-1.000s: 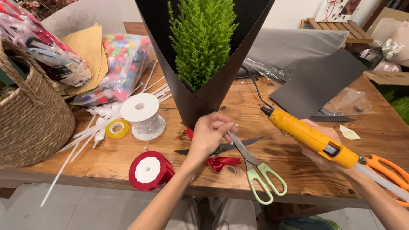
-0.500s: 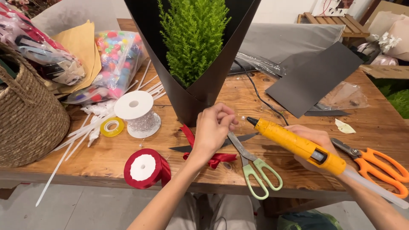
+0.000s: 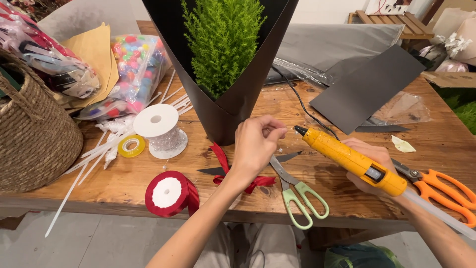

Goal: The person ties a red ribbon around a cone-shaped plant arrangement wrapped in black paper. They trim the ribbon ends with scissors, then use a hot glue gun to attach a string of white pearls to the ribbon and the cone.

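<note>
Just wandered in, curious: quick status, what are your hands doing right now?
Right hand grips yellow glue gun, nozzle toward left hand. Left fingers pinched near black wrap. Green-handled scissors and red ribbon bow lie underneath.

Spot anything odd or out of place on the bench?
Mostly craft clutter. The green-handled scissors lie open, handles overhanging the wooden table's front edge. The orange-handled scissors sit close to the right edge. Nothing looks spilled or broken.
</note>
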